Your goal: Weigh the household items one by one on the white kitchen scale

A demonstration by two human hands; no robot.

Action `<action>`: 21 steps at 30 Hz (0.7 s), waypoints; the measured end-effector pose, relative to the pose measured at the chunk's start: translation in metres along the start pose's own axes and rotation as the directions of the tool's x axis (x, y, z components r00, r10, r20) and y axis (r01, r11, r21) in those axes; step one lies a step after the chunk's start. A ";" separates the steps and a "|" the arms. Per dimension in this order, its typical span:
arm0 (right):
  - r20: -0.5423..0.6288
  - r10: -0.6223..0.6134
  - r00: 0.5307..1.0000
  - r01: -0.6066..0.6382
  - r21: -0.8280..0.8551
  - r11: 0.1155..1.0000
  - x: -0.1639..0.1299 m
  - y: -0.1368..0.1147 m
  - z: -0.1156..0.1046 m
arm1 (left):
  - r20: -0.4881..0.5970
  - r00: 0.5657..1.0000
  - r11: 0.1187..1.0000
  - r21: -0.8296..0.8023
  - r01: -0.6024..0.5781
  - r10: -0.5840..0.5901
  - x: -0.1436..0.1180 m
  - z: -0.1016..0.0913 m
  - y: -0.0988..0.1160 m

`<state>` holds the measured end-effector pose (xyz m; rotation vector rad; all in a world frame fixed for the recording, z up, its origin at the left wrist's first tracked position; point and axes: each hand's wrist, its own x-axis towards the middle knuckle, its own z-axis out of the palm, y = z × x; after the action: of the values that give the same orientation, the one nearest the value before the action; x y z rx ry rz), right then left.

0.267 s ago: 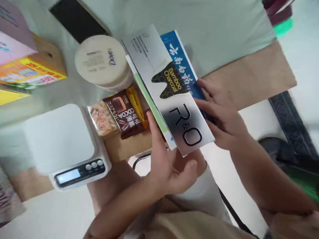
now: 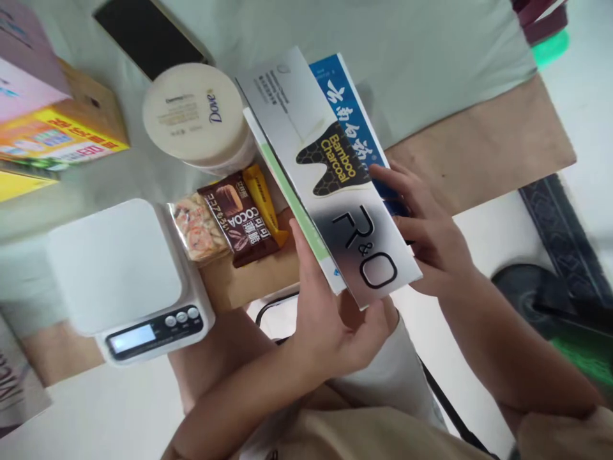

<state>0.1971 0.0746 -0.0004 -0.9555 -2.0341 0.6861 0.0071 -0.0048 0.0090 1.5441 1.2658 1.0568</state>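
A silver "R&O Bamboo Charcoal" toothpaste box [image 2: 330, 172] lies on top of a stack of long boxes, above a white-and-green box [image 2: 292, 204] and beside a blue box [image 2: 354, 121] with white characters. My left hand [image 2: 330, 313] grips the near end of the stack from the left and below, thumb under the silver box. My right hand [image 2: 426, 236] holds the stack's right side, fingers against the silver and blue boxes.
A white kitchen scale [image 2: 124, 275] stands at the left front. Snack packets, one a brown "COCOA" bar [image 2: 239, 220], lie beside it. A round Dove jar [image 2: 196, 115], a black phone [image 2: 143, 35] and colourful boxes [image 2: 52, 137] sit further back on the table [image 2: 479, 147].
The stack of boxes has slid slightly toward me and to the right. My left thumb has closed up under the silver box.
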 end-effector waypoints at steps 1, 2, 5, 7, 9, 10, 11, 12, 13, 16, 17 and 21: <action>-0.002 0.010 1.000 -0.010 0.024 1.000 -0.001 -0.001 -0.001 | 0.024 0.999 0.999 0.025 -0.044 0.043 0.001 -0.001 0.000; -0.009 0.021 1.000 -0.020 0.046 0.999 -0.002 -0.001 -0.003 | 0.031 0.997 0.997 0.050 -0.066 0.065 0.001 -0.003 0.000; -0.002 0.122 0.992 -0.122 0.089 0.989 -0.008 -0.003 -0.009 | -0.028 0.999 0.987 0.156 -0.040 0.045 0.002 -0.006 -0.005; 0.031 0.206 0.978 -0.209 0.099 0.973 -0.015 -0.002 -0.013 | -0.062 0.998 0.966 0.258 -0.011 0.028 0.002 -0.009 -0.011; 0.068 0.271 0.960 -0.276 0.081 0.958 -0.020 -0.001 -0.014 | -0.066 0.998 0.936 0.351 0.006 0.018 0.003 -0.013 -0.015; 0.074 0.284 0.956 -0.289 0.064 0.955 -0.022 0.000 -0.014 | -0.061 0.998 0.923 0.384 0.007 0.018 0.004 -0.016 -0.017; 0.071 0.287 0.955 -0.291 0.050 0.955 -0.023 0.001 -0.014 | -0.055 0.998 0.913 0.409 0.001 0.023 0.005 -0.018 -0.018; 0.068 0.285 0.956 -0.289 0.044 0.956 -0.023 0.001 -0.013 | -0.052 0.998 0.904 0.427 -0.009 0.035 0.006 -0.019 -0.020; 0.067 0.279 0.958 -0.282 0.047 0.958 -0.022 0.001 -0.013 | -0.047 0.998 0.898 0.440 -0.026 0.052 0.006 -0.021 -0.020; 0.071 0.259 0.963 -0.264 0.070 0.962 -0.018 0.000 -0.012 | -0.030 0.996 0.892 0.448 -0.058 0.080 0.008 -0.023 -0.021; 0.070 0.261 0.963 -0.266 0.069 0.962 -0.016 -0.001 -0.012 | -0.026 0.997 0.894 0.444 -0.059 0.078 0.009 -0.024 -0.021; 0.060 0.292 0.954 -0.296 0.051 0.954 -0.015 -0.004 -0.009 | -0.021 0.999 0.912 0.409 -0.028 0.040 0.012 -0.026 -0.020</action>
<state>0.2089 0.0614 0.0014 -1.2311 -1.9218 0.9333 -0.0217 0.0119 -0.0014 1.8729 1.5581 0.8713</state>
